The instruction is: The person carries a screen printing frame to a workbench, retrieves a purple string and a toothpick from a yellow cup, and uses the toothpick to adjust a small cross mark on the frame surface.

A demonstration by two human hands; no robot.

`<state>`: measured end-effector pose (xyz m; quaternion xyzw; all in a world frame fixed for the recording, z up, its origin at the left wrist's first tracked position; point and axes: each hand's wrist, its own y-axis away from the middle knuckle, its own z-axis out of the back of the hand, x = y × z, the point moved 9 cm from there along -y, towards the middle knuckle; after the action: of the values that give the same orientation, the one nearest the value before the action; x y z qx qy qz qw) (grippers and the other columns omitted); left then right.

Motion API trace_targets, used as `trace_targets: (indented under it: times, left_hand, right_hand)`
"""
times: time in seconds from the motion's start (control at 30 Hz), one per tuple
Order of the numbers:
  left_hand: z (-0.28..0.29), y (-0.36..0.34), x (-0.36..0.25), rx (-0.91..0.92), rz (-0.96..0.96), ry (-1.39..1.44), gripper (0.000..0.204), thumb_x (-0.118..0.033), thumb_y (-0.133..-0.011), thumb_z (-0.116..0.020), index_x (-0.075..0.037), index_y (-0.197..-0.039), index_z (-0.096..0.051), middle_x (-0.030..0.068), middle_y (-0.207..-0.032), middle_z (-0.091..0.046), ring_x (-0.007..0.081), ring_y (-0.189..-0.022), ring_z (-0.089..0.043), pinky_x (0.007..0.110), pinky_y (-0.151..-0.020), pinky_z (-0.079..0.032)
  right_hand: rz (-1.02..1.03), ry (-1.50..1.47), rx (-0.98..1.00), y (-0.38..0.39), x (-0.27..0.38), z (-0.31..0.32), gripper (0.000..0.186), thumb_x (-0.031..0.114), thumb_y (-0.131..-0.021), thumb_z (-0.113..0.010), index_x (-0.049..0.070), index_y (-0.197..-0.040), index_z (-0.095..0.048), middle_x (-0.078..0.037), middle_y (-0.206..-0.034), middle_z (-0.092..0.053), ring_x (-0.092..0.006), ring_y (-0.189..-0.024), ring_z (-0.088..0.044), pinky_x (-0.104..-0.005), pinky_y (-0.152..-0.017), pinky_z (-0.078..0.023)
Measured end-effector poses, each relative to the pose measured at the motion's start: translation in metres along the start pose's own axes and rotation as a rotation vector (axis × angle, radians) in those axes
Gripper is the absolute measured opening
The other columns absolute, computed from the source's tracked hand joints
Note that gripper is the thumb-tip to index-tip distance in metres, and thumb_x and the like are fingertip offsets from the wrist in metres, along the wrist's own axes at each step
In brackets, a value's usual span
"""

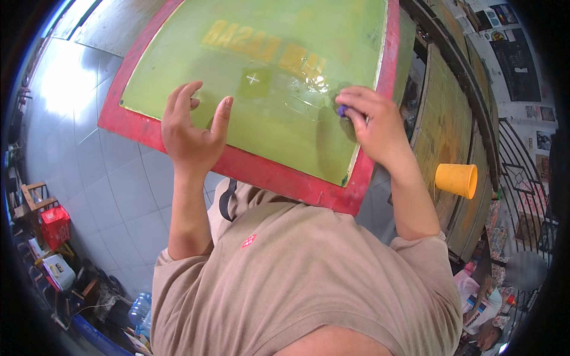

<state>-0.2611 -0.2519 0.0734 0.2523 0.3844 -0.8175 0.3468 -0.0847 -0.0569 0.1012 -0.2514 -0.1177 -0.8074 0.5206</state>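
A screen-printing frame (291, 185) with red edges tilts in front of my body, its near edge close to my shirt. Green emulsion covers its mesh (279, 136), with faint yellowish mirrored lettering and a darker square bearing a pale cross. Wet, shiny streaks run across the middle toward the right. My right hand (377, 124) pinches a small purple-blue wad (342, 111) at the mesh's right side; its material is unclear. My left hand (193, 133) is over the near left edge, fingers curved and apart, holding nothing. I cannot tell whether it touches the mesh.
A yellow plastic cup (455, 180) rests on the stained wooden bench (442, 127) at the right. Grey tiles (107, 190) cover the floor at the left. A red bag (55, 226) and clear plastic bottles (141, 308) stand at lower left; a black metal grille (522, 178) is far right.
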Motion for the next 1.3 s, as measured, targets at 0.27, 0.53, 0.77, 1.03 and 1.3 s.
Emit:
trace_targets:
  times: [0.27, 0.53, 0.77, 1.03, 1.3]
  left_hand:
    - [0.006, -0.005, -0.032, 0.014, -0.157, 0.068, 0.043, -0.020, -0.072, -0.076, -0.003, -0.108, -0.060, 0.0148, -0.106, -0.061, 0.0292, -0.091, -0.061, 0.035, -0.075, -0.049]
    - [-0.053, -0.015, -0.071, 0.366, -0.085, 0.434, 0.044, 0.005, -0.078, -0.058, -0.005, -0.121, -0.055, 0.0183, -0.113, -0.060, 0.0359, -0.108, -0.055, 0.037, -0.084, -0.048]
    - [-0.067, -0.020, -0.045, 0.353, -0.158, 0.179, 0.038, -0.002, -0.076, -0.063, -0.006, -0.113, -0.060, 0.0118, -0.108, -0.063, 0.0303, -0.104, -0.056, 0.038, -0.086, -0.044]
    - [-0.074, -0.019, -0.043, 0.333, -0.224, 0.094, 0.035, -0.007, -0.075, -0.065, -0.008, -0.110, -0.061, 0.0084, -0.109, -0.062, 0.0276, -0.106, -0.054, 0.040, -0.088, -0.039]
    - [-0.080, -0.021, -0.048, 0.414, -0.165, 0.142, 0.033, -0.009, -0.076, -0.062, -0.009, -0.109, -0.062, 0.0086, -0.108, -0.063, 0.0278, -0.105, -0.054, 0.041, -0.089, -0.039]
  right_hand:
    - [-0.233, -0.980, -0.112, -0.028, -0.008, -0.005, 0.026, 0.004, -0.089, -0.059, -0.005, -0.113, -0.058, -0.008, -0.102, -0.065, -0.0119, -0.088, -0.063, -0.0256, -0.079, -0.054]
    - [-0.073, -0.894, -0.019, -0.047, 0.024, -0.022, 0.030, 0.010, -0.092, -0.054, -0.002, -0.119, -0.056, -0.008, -0.108, -0.063, -0.0125, -0.094, -0.061, -0.0299, -0.080, -0.052]
    - [0.322, 0.064, -0.208, -0.055, 0.017, -0.028, 0.034, -0.003, -0.074, -0.063, 0.008, -0.106, -0.066, -0.008, -0.099, -0.067, -0.0160, -0.076, -0.062, -0.0308, -0.070, -0.050]
    - [0.284, -0.243, -0.181, -0.061, 0.011, -0.036, 0.042, -0.009, -0.072, -0.059, 0.004, -0.112, -0.059, -0.009, -0.081, -0.059, -0.0220, -0.068, -0.057, -0.0315, -0.065, -0.049]
    - [0.338, -0.250, -0.217, -0.052, 0.019, -0.036, 0.031, -0.008, -0.076, -0.050, 0.003, -0.105, -0.054, -0.017, -0.087, -0.061, -0.0361, -0.079, -0.059, -0.0423, -0.066, -0.047]
